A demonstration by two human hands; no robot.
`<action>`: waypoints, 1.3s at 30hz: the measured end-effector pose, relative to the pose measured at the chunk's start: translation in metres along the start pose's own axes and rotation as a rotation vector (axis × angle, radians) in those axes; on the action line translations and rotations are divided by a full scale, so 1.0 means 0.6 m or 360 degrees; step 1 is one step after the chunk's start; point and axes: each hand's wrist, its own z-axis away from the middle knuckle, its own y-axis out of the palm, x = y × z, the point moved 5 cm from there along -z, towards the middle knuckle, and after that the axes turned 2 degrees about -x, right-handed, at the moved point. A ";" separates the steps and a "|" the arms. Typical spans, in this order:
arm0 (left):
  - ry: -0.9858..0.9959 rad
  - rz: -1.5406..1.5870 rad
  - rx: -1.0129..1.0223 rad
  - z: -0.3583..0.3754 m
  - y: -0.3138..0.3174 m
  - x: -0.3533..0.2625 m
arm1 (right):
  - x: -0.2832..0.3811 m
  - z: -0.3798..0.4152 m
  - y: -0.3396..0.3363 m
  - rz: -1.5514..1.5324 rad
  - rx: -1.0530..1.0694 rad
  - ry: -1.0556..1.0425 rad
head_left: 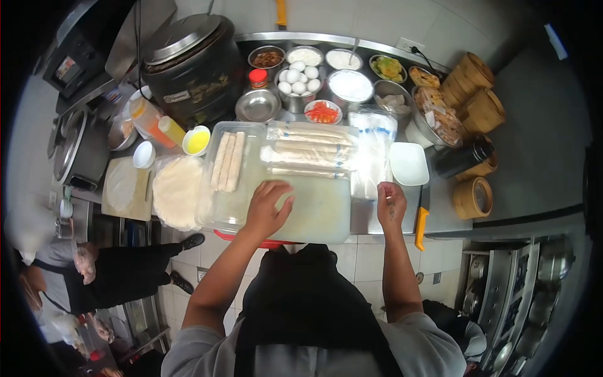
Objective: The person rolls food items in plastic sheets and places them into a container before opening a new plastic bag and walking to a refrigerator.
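My left hand (269, 206) is held over the pale cutting board (308, 213), fingers apart, holding nothing. Beside it, a clear plastic tray (227, 210) contains several pale dough rolls (228, 161). Plastic-wrapped rolls (308, 149) lie across the back of the board. On the right, my right hand (391, 206) has its fingers pinched together at the lower right edge of a stack of clear plastic bags (372, 151). What is between those fingertips, if anything, is too small to tell. A white square dish (409, 164) sits just beyond that hand.
A knife with a yellow handle (421, 229) lies at the counter's front edge. Flat dough (178, 190) rests on the left. Behind stand a bowl of eggs (298, 80), ingredient bowls and a black pot (191, 81). Bamboo steamers (472, 198) line the right. A person (81, 270) stands left.
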 end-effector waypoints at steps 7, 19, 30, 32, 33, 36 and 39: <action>-0.0436 0.0259 0.0178 0.111 0.009 -0.020 | -0.016 -0.065 -0.020 0.0069 -0.0051 -0.0313; -0.0407 0.0082 0.0187 0.190 -0.010 -0.099 | 0.031 -0.398 0.154 0.0292 0.0293 -0.0925; -0.0890 0.0014 -0.0178 0.364 -0.056 -0.086 | -0.118 -0.468 0.297 0.1396 0.0771 -0.1051; -0.0949 0.0014 -0.0161 0.375 -0.053 -0.077 | -0.096 -0.462 0.290 0.1537 0.0764 -0.0937; -0.0991 0.0021 -0.0162 0.377 -0.055 -0.082 | -0.095 -0.459 0.287 0.1562 0.0772 -0.0867; -0.1056 0.0019 -0.0180 0.373 -0.070 -0.090 | -0.078 -0.443 0.283 0.1577 0.0765 -0.0990; -0.1086 0.0032 -0.0175 0.380 -0.073 -0.087 | -0.073 -0.418 0.284 0.1496 0.0720 -0.1199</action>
